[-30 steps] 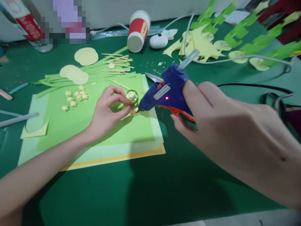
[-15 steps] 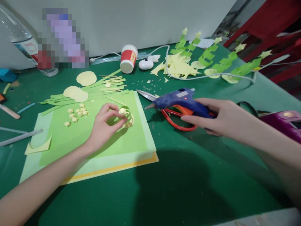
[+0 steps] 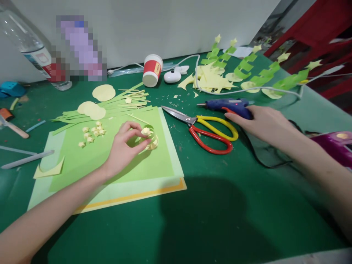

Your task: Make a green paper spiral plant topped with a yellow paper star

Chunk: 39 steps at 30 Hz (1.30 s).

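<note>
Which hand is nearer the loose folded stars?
Left. The left hand is close on the right of the stars; the right hand is much farther right, at the glue gun.

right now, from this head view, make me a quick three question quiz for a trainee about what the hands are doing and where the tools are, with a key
1. Which thing is the right hand touching?
A) paper cup
B) glue gun
C) water bottle

2. True or false: the scissors are in neither hand.

3. Fill in the colour: the left hand pinches a curled paper strip that is ____.

Key:
1. B
2. True
3. Green
</note>
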{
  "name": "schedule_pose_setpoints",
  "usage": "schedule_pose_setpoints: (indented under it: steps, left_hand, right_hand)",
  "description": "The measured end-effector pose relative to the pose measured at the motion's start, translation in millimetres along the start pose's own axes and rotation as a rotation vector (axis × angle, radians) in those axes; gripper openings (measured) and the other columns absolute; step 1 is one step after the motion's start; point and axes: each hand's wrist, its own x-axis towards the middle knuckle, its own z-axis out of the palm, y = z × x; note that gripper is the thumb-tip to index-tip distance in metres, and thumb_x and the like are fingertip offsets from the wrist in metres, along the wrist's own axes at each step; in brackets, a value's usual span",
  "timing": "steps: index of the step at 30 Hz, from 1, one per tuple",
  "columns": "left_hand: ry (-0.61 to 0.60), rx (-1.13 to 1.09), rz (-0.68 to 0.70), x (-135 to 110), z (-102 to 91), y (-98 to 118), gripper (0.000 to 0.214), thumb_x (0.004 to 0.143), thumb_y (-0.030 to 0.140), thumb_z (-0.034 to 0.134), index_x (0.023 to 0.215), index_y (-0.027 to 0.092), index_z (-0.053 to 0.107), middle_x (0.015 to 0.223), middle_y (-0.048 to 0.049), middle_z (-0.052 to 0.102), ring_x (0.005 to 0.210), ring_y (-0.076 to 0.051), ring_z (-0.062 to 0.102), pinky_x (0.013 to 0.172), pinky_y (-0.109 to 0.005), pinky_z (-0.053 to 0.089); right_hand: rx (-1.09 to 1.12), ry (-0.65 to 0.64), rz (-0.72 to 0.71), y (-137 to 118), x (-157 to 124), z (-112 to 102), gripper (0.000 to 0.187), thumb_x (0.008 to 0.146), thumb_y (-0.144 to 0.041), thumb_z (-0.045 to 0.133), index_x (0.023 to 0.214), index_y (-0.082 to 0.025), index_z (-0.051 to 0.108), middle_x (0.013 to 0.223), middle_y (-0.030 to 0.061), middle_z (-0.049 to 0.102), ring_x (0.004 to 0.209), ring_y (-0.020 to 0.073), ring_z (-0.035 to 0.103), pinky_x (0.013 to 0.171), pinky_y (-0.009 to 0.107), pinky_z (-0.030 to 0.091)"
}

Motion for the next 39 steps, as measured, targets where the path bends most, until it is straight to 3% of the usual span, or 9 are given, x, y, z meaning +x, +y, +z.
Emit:
schedule_pose_setpoints:
  steps: [3, 6, 8, 10, 12, 18, 29, 39]
  left_hand:
    - [-0.006, 0.0, -0.005, 0, -0.1, 1, 0.006, 0.072, 0.022, 0.067, 0.069, 0.024, 0.062, 0.087, -0.0011, 0.055, 0.086, -0.018, 0.053, 0.084, -0.04, 0.044]
    - [-0.007, -0.014, -0.01, 0, -0.3, 2, 0.006, 0.072, 0.021, 0.067, 0.069, 0.024, 0.063, 0.087, -0.0015, 0.055, 0.087, -0.018, 0.053, 0.084, -0.04, 0.043]
    - [-0.008, -0.025, -0.008, 0, -0.5, 2, 0.006, 0.073, 0.021, 0.066, 0.069, 0.024, 0.063, 0.087, -0.0017, 0.054, 0.088, -0.019, 0.053, 0.084, -0.041, 0.043]
    - [-0.01, -0.024, -0.006, -1, -0.5, 2, 0.006, 0.073, 0.021, 0.066, 0.069, 0.025, 0.063, 0.087, -0.0018, 0.055, 0.088, -0.019, 0.053, 0.084, -0.041, 0.043]
    - [-0.013, -0.019, -0.005, -1, -0.4, 2, 0.005, 0.074, 0.021, 0.066, 0.071, 0.025, 0.064, 0.088, -0.0019, 0.055, 0.088, -0.019, 0.053, 0.084, -0.04, 0.044]
    - [-0.016, -0.043, 0.018, -2, -0.3, -1, 0.003, 0.073, 0.02, 0.066, 0.072, 0.022, 0.065, 0.085, -0.0022, 0.053, 0.087, -0.018, 0.053, 0.081, -0.038, 0.043]
    - [-0.011, -0.043, 0.062, -2, 0.3, -5, 0.003, 0.073, 0.019, 0.067, 0.071, 0.02, 0.065, 0.083, -0.0012, 0.052, 0.085, -0.015, 0.052, 0.079, -0.034, 0.043]
    - [-0.006, -0.005, 0.094, -4, 0.1, -4, 0.002, 0.073, 0.02, 0.067, 0.073, 0.019, 0.065, 0.082, -0.0012, 0.053, 0.084, -0.015, 0.053, 0.078, -0.034, 0.043]
  right_hand:
    - [-0.086, 0.201, -0.049, -12, -8, -6, 0.059, 0.082, -0.057, 0.043, 0.1, -0.003, 0.059, 0.107, 0.0271, 0.051, 0.098, 0.034, 0.049, 0.074, 0.043, 0.039]
    - [0.107, 0.414, -0.355, -37, -20, -13, 0.038, 0.079, -0.04, 0.059, 0.1, -0.009, 0.064, 0.1, 0.0167, 0.057, 0.099, 0.027, 0.052, 0.082, 0.038, 0.041]
    - [0.35, 0.411, -0.632, -58, -27, -13, 0.019, 0.079, -0.029, 0.06, 0.086, -0.013, 0.068, 0.088, 0.01, 0.06, 0.087, 0.0206, 0.055, 0.076, 0.033, 0.043]
    - [0.529, 0.344, -0.838, -80, -32, -9, 0.013, 0.079, -0.024, 0.059, 0.082, -0.015, 0.068, 0.084, 0.0069, 0.059, 0.081, 0.0177, 0.055, 0.071, 0.03, 0.044]
    - [0.641, 0.233, -0.909, -100, -34, -2, 0.012, 0.078, -0.023, 0.059, 0.084, -0.017, 0.068, 0.084, 0.0054, 0.06, 0.081, 0.0164, 0.055, 0.07, 0.029, 0.045]
    - [0.871, 0.049, -0.887, -130, -28, 12, 0.007, 0.074, -0.023, 0.065, 0.076, -0.016, 0.067, 0.077, 0.0034, 0.06, 0.073, 0.0131, 0.055, 0.064, 0.026, 0.043]
    - [0.935, 0.005, -0.807, -134, -29, 13, 0.004, 0.072, -0.021, 0.067, 0.071, -0.017, 0.068, 0.072, 0.0018, 0.06, 0.064, 0.0096, 0.047, 0.053, 0.023, 0.033]
    - [0.981, -0.018, -0.801, -135, -29, 16, 0.005, 0.072, -0.017, 0.065, 0.069, -0.017, 0.068, 0.069, 0.001, 0.06, 0.062, 0.0084, 0.048, 0.052, 0.022, 0.033]
